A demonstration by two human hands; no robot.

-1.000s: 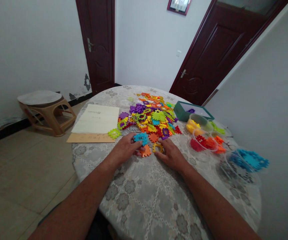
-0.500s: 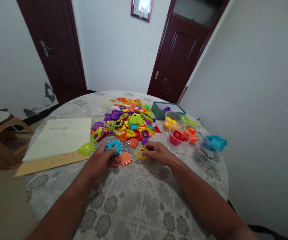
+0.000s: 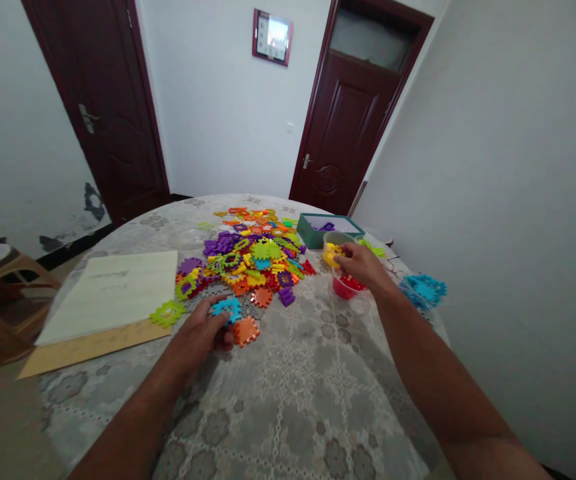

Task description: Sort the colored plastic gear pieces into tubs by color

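Note:
My left hand (image 3: 203,327) is closed on a blue toothed building piece (image 3: 227,309) with an open middle, low over the table. An orange toothed square (image 3: 246,331) lies right beside its fingers. My right hand (image 3: 365,265) reaches to a clear round tub (image 3: 339,237) of yellow pieces. Its fingers are pinched at the tub's mouth on a yellow toothed building piece (image 3: 334,253), which blends with the yellow ones there. Below that hand, partly covered by it, is a tub of red pieces (image 3: 345,287).
A mixed heap of toothed pieces (image 3: 253,260) fills the table's middle. Behind the tubs stands a green box (image 3: 313,233) with purple pieces. Blue pieces (image 3: 425,290) fill a tub at the right. Paper sheets (image 3: 113,293) and a lime piece (image 3: 167,313) lie left.
My right hand has carried the yellow piece from the table's front rightward and away to the yellow tub. My left hand keeps its blue piece nearly in place. The view has tilted up slightly.

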